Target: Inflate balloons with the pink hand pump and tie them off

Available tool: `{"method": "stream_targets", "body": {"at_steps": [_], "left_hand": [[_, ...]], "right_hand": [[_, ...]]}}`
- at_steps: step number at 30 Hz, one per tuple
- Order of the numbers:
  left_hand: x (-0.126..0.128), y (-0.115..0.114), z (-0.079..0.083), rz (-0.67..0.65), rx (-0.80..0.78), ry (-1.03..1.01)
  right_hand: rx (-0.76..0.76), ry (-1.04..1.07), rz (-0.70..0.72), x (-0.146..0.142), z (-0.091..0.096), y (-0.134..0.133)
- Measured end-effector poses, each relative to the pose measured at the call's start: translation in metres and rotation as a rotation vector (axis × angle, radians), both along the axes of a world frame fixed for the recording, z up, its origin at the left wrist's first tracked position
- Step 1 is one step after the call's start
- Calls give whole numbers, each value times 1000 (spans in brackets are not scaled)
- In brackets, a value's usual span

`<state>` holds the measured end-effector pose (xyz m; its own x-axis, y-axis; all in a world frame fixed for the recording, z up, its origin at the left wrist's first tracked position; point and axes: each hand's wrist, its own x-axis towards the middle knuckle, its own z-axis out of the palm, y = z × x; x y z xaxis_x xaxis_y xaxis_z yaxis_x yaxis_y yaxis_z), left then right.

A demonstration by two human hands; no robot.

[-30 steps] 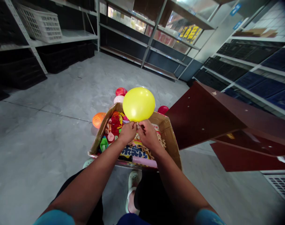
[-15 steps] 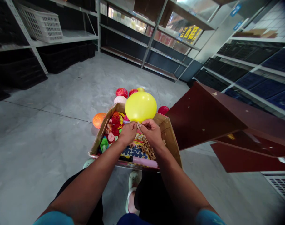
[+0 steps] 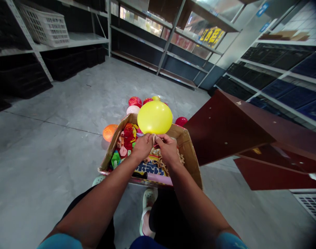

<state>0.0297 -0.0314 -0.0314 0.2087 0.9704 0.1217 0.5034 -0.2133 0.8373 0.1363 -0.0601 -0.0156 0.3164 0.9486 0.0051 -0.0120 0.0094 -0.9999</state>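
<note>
An inflated yellow balloon (image 3: 154, 117) stands above the far side of an open cardboard box (image 3: 190, 148). My left hand (image 3: 143, 146) pinches at its neck, fingers closed. Close against it, my right hand (image 3: 168, 147) is closed at the same neck, with a beige cord-like piece (image 3: 154, 139) between the fingertips. The knot area is mostly hidden by my fingers. Inside the box lie uninflated balloons (image 3: 128, 138) in red, pink and green on the left, a tangle of beige rings or cord (image 3: 160, 160) under my right hand, and a pink cylinder with a black end (image 3: 159, 178) along the near wall.
Around the box on the grey floor lie inflated balloons: orange (image 3: 110, 132), pale pink (image 3: 133, 110), and several red ones (image 3: 135, 101). Dark red panels (image 3: 225, 135) stand close on the right. Metal shelves (image 3: 160, 52) line the back, with a white basket (image 3: 47, 27) at left.
The yellow balloon has shifted slightly left. My right fingers have curled in closer to the neck, and the beige piece between the fingertips shows more clearly.
</note>
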Motion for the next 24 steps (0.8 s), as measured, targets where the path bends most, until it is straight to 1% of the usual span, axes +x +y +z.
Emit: {"method": "stream_targets", "body": {"at_steps": [5,7,9,12,14,20,24], "left_hand": [[-2,1,3,-9,-57,51],[-4,2,4,-30,-62,77],[-4,3,5,-70,-60,93],[-2,2,6,-148,-41,82],[-1,0,7,-194,-33,55],[2,-9,14,-302,-107,37],[3,-10,14,-357,-110,18]], "right_hand": [[10,-9,34,4,4,-2],[13,-72,35,8,5,-3],[57,-249,-6,12,6,-2],[168,-611,-112,17,4,1],[203,-732,-159,20,2,4],[201,-780,-206,28,-5,12],[184,-778,-201,32,-8,15]]}}
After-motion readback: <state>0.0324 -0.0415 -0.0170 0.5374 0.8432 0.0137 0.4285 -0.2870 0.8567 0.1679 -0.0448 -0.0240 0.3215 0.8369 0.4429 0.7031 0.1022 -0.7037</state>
